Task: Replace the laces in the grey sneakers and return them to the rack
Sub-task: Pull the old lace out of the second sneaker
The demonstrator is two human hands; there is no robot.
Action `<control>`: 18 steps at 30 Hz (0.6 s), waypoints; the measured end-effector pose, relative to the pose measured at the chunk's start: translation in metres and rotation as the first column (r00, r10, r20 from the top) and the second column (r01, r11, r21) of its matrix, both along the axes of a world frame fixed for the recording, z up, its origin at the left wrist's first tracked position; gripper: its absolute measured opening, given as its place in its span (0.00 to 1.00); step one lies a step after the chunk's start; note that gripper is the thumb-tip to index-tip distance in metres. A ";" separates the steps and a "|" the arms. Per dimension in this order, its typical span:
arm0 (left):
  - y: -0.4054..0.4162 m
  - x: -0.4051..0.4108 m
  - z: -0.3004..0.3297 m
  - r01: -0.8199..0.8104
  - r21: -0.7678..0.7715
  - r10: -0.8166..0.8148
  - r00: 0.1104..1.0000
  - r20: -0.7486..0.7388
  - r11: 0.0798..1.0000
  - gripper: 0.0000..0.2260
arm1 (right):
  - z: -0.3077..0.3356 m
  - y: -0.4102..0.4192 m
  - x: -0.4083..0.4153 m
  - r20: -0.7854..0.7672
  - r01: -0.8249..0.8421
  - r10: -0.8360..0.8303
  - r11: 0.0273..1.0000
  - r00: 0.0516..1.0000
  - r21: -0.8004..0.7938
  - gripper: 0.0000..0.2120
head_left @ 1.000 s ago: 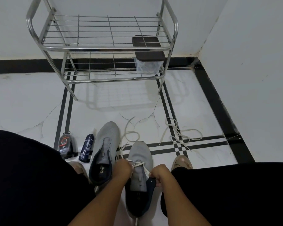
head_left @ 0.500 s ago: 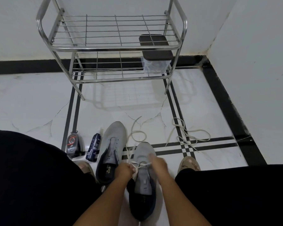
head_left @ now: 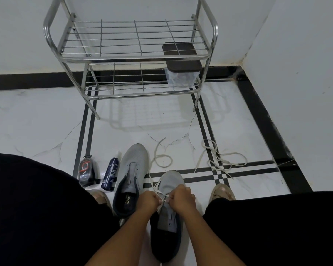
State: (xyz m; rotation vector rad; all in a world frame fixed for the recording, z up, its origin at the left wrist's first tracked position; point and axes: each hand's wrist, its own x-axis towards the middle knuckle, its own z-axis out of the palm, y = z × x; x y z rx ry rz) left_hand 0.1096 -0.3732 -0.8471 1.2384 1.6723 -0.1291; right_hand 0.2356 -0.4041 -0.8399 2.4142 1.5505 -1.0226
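Note:
Two grey sneakers with dark linings lie on the floor between my knees. The left sneaker [head_left: 133, 169] has bare eyelets. Over the right sneaker [head_left: 168, 219] my left hand [head_left: 148, 200] and my right hand [head_left: 182, 197] each pinch a strand of the white lace [head_left: 162, 197] threaded across its front eyelets. The lace trails forward into a loop [head_left: 162, 160] on the tiles. A second loose white lace [head_left: 219, 160] lies to the right. The steel shoe rack [head_left: 135, 58] stands against the far wall.
A clear box with a dark lid [head_left: 182, 73] sits on the rack's lower shelf at the right. A shoe-polish sponge [head_left: 86, 170] and a dark spray bottle [head_left: 110, 174] stand left of the sneakers. My sandalled feet [head_left: 222, 191] flank the shoes. A wall closes the right side.
My right hand has moved from the sneaker's collar forward to the front eyelets and taken hold of the lace beside my left hand. The view has shifted to the left.

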 end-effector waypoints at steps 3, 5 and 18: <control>0.000 0.000 -0.001 0.017 0.001 -0.017 1.000 -0.022 1.000 0.03 | 0.005 0.001 -0.002 -0.030 -0.040 0.039 0.999 0.999 -0.034 0.10; 0.000 0.000 -0.003 0.030 0.014 -0.030 0.999 -0.026 0.999 0.04 | 0.006 0.000 -0.003 -0.050 0.021 -0.023 0.999 0.999 -0.045 0.11; 0.001 -0.004 -0.007 0.086 0.058 -0.081 0.993 -0.081 0.995 0.07 | 0.062 0.056 0.029 -0.557 0.580 -0.421 0.803 0.715 0.137 0.08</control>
